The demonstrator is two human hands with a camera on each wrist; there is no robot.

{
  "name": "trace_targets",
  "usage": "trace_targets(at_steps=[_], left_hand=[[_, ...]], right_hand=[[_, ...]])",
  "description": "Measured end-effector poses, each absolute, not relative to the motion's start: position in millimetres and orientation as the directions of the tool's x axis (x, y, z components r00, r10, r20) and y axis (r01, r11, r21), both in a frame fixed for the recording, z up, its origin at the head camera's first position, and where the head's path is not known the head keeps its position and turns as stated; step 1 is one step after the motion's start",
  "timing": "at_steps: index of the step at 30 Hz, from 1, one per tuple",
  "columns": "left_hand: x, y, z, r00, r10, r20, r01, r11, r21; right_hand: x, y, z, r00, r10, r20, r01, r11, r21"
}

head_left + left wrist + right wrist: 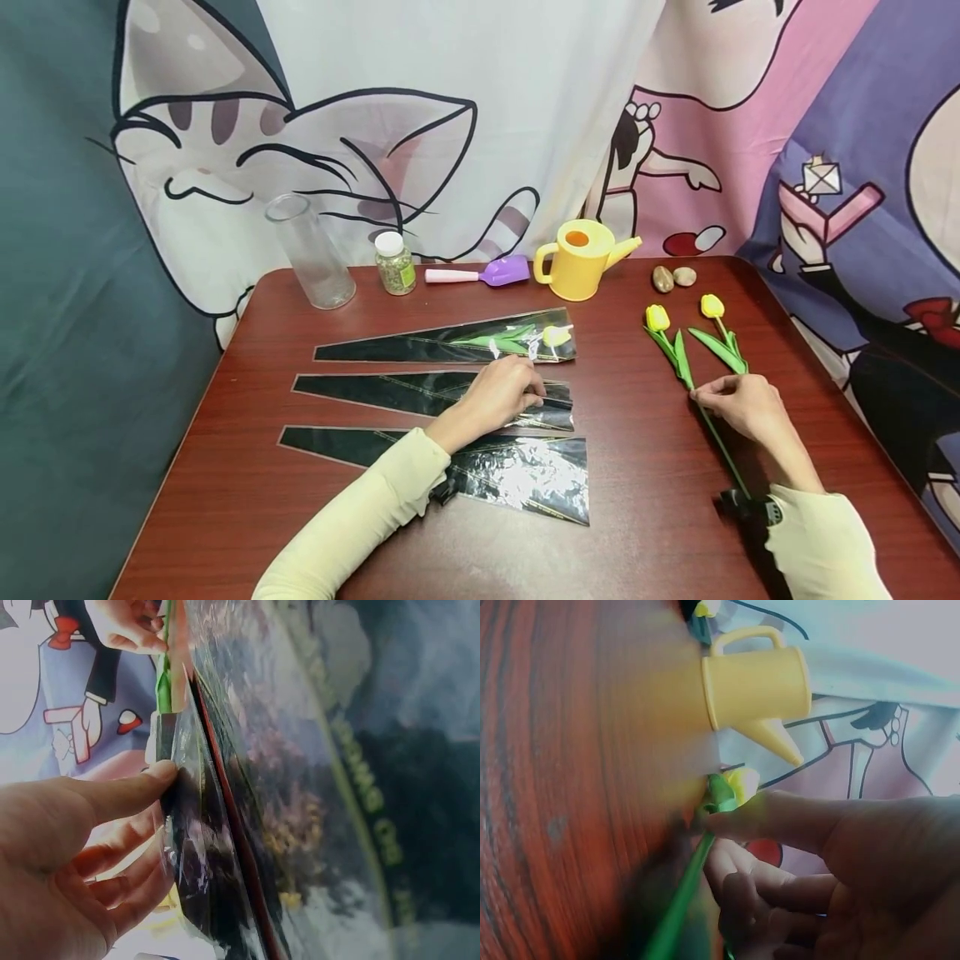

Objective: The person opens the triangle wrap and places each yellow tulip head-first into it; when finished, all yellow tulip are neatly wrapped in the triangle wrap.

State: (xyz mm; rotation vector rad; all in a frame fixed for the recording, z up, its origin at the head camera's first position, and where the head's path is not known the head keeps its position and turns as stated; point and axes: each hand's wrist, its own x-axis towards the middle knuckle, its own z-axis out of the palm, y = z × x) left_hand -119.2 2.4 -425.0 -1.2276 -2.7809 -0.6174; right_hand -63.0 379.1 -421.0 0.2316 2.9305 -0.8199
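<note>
Three tapered plastic flower sleeves with dark backs and clear fronts lie in a row on the table. At the middle sleeve, my left hand pinches the wide end between thumb and fingers. The far sleeve has a yellow tulip inside it; the near sleeve lies flat under my left forearm. On the right, my right hand pinches the green stem of a yellow artificial tulip, its bloom pointing away from me. Beside it lies another yellow tulip, its lower stem hidden by that hand.
Along the back edge of the brown table stand a clear glass vase, a white-lidded jar and a yellow watering can. A purple toy shovel and two pebbles lie there too. A printed curtain hangs behind.
</note>
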Motion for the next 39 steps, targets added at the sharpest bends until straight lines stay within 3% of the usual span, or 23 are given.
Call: trace_targets(at_steps=[5,11,23,39], left_hand=[[-120.6,2.6,-424.7,-0.66,0.717,0.224,0.746,0.59,0.309],[-118.8,2.7,-422.8,-0.655,0.724,0.219,0.755,0.607,0.249],[-120.8,6.4,-420.5,-0.691,0.688,0.22,0.718,0.62,0.318],[-120.8,9.2,-420.2,-0.704,0.679,0.206,0.704,0.63,0.328]], right_hand=[[-62.2,382.8,-423.2,-0.975,0.129,-0.181,0.215,0.756,-0.619],[-64.1,384.1,-421.0,-0.969,0.132,-0.208,0.238,0.717,-0.656],[-65.1,378.9,-415.4,-0.962,0.121,-0.246,0.269,0.592,-0.759],[-67.1,367.4,-411.6,-0.972,0.124,-0.198,0.23,0.355,-0.906]])
